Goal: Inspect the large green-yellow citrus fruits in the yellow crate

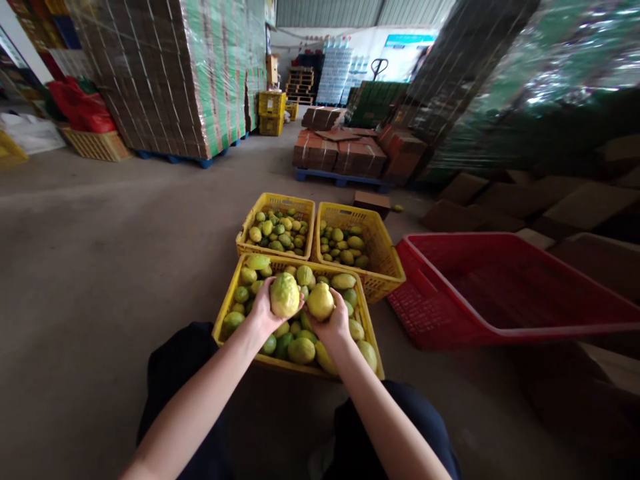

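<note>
My left hand (pixel 264 310) is closed around a large yellow-green lemon (pixel 285 294). My right hand (pixel 334 325) grips a smaller yellow lemon (pixel 320 301) beside it. Both hands hover over the nearest yellow crate (pixel 225 315), which is full of green and yellow lemons. Two more yellow crates stand just behind it: the left one (pixel 250 223) and the right one (pixel 385 247), each partly filled with smaller lemons.
A tilted empty red crate (pixel 500 287) lies to the right. Wrapped pallets of cartons (pixel 165 73) rise at the left, low stacks of brown boxes (pixel 345 150) on a blue pallet further back. Flat cardboard (pixel 575 207) is piled at right. Concrete floor (pixel 100 253) spreads left.
</note>
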Available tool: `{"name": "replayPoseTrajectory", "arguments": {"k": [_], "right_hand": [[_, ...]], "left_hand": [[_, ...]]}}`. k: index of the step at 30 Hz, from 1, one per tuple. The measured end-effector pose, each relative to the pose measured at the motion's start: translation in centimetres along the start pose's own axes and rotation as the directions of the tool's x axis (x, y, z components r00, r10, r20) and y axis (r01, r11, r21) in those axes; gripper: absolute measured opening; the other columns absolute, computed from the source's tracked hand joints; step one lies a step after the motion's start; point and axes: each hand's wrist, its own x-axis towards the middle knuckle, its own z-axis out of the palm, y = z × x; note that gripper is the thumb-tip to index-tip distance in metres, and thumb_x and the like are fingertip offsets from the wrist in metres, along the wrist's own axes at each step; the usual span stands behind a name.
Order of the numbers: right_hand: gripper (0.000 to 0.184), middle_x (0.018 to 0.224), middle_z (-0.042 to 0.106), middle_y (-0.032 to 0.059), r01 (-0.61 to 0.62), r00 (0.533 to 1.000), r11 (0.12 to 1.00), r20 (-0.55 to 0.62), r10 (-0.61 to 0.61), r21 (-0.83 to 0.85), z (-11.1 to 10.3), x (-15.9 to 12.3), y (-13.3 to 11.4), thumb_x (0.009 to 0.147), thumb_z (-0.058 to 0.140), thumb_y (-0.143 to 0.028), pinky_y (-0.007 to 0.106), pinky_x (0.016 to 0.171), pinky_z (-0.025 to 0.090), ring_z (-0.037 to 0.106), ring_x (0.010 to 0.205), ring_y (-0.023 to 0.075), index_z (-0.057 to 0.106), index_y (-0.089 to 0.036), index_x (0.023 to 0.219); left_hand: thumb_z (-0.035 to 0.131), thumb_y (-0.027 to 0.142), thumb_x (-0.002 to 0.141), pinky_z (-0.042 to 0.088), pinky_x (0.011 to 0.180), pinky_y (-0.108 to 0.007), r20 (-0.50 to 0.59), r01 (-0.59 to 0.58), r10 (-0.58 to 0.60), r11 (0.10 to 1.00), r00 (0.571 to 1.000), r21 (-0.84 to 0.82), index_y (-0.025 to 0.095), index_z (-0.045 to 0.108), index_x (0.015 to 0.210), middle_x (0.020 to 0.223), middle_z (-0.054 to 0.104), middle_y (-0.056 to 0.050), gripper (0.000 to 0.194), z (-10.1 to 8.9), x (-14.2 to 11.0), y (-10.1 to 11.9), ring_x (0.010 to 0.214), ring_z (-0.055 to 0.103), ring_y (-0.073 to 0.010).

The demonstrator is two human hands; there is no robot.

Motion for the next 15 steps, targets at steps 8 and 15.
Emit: {"name": "replayPoseTrajectory", "arguments": {"k": [8,15], "right_hand": [[0.016,0.061,0.065,-0.0018,-0.13,0.991,0.991,-0.042,0.129,-0.021,0.6,-0.5,-0.9,0.087,0.063,-0.042,0.03,0.048,0.053,0.066,0.052,0.0193,0.058,-0.027,0.084],[0.011,0.063,0.068,-0.0019,-0.181,0.979,0.983,-0.083,0.184,0.04,1.5,-3.4,-1.6,0.093,0.051,-0.029,0.029,0.051,0.056,0.065,0.054,0.0181,0.061,-0.026,0.089]], "left_hand": [[0.061,0.032,0.097,0.066,0.072,-0.034,-0.025,-0.152,0.15,0.986,0.988,-0.073,0.019,0.067,0.099,0.076,0.07,-0.002,0.015,0.2,0.1,-0.2,0.064,0.068,-0.0167],[0.046,0.029,0.103,0.065,0.074,-0.034,-0.039,-0.136,0.134,0.989,0.99,-0.052,0.016,0.071,0.108,0.082,0.072,-0.007,0.029,-0.1,0.4,0.1,0.075,0.075,-0.0217]]}}
